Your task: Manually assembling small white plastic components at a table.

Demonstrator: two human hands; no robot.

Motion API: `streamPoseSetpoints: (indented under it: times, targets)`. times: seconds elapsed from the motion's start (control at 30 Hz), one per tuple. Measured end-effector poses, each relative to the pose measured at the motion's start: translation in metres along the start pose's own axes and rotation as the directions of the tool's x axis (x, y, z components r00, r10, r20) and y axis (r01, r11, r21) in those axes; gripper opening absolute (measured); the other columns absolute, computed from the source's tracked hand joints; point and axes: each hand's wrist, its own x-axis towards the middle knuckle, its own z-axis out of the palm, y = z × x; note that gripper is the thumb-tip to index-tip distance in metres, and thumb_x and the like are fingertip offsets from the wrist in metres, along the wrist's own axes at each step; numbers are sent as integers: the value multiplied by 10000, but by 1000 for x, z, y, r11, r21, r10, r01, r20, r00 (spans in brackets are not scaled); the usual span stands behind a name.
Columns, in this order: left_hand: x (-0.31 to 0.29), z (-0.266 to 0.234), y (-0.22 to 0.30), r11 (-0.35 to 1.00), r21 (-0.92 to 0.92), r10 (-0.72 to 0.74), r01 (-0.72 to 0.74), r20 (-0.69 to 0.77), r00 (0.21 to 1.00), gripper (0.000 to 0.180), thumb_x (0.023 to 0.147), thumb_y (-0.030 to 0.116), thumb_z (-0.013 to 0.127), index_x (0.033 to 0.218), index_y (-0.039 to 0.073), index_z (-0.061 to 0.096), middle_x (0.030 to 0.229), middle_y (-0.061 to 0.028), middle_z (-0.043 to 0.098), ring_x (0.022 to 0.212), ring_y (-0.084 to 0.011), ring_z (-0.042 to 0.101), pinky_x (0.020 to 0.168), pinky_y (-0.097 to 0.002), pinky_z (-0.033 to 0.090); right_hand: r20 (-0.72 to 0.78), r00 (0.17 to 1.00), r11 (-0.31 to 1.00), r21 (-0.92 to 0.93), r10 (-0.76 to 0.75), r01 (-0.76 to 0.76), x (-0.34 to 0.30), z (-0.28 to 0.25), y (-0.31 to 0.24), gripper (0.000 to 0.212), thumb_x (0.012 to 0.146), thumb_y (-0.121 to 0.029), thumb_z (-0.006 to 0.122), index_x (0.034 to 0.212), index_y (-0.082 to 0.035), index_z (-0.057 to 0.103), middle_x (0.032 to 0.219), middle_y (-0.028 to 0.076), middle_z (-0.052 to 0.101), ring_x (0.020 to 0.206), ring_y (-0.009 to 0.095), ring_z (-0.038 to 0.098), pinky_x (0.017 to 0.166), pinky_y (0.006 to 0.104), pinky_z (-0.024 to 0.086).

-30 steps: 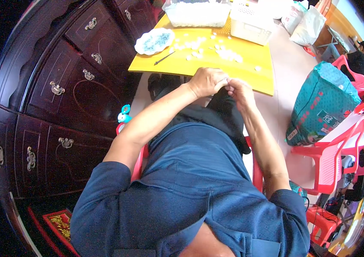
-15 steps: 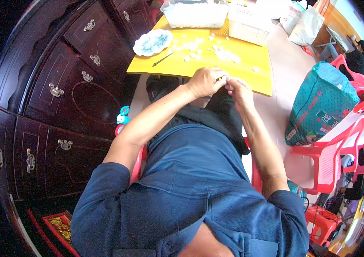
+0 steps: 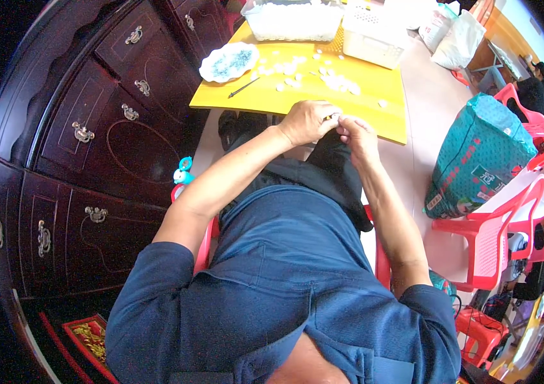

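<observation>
My left hand [image 3: 310, 121] and my right hand [image 3: 357, 132] meet just off the near edge of the yellow table [image 3: 384, 121], fingertips pinched together. Between them is a small whitish piece [image 3: 335, 117], mostly covered by the fingers, so its kind is unclear. Beyond my hands, several small white round pieces [image 3: 341, 84] lie scattered over the tabletop. A thin dark pointed tool [image 3: 244, 88] rests on the table to the left. Behind it stands a white scalloped dish [image 3: 211, 67] with bluish bits in it.
At the table's far side stand a clear tub [image 3: 265, 29] full of white pieces and a white plastic basket [image 3: 369, 48]. Dark wooden cabinets [image 3: 112, 121] line the left. On the right are a large teal bag [image 3: 476, 160] and red plastic chairs [image 3: 483, 237]; people sit farther off.
</observation>
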Motion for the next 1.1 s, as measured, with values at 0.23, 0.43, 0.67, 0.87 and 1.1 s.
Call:
streamPoseSetpoints:
  times: [0.23,0.43,0.67,0.87,1.1]
  targets:
    - [0,4,-5,1000,-18,-18,19,31,999,171,866,223,656,934,72,699,863,-123,697,798,-296,678,698,-384,542,-21,1000,999,-50,-11,10,0,0,-1,99,874,-149,693,932,-69,701,784,-3,661,693,74,596,627,195,439]
    - [5,-6,3,977,15,-211,213,216,953,290,857,310,659,1035,81,647,945,-155,670,892,-347,655,779,-443,529,74,992,992,-64,-106,111,-2,-9,-21,107,882,-159,663,890,-56,691,742,-7,636,648,63,560,601,201,422]
    - [6,12,-61,866,308,-434,394,73,898,394,895,252,569,1252,88,538,1055,-198,650,963,-420,639,817,-528,510,77,956,353,-918,-284,179,19,-41,-66,315,815,-298,632,920,-19,736,872,192,720,821,306,704,767,389,533]
    - [37,17,-77,806,392,-547,443,208,811,430,885,216,492,1302,127,547,1003,-235,681,956,-424,652,845,-532,504,-23,950,284,-956,-312,70,45,-81,-61,315,787,-320,663,929,-48,737,895,194,718,875,324,705,807,406,539]
    - [50,17,-87,799,415,-565,434,275,778,390,865,164,485,1223,105,627,1052,-208,691,1019,-376,661,863,-507,517,-54,890,189,-981,-453,37,57,-80,-66,245,827,-248,679,978,-57,709,976,185,686,898,362,674,816,431,535]
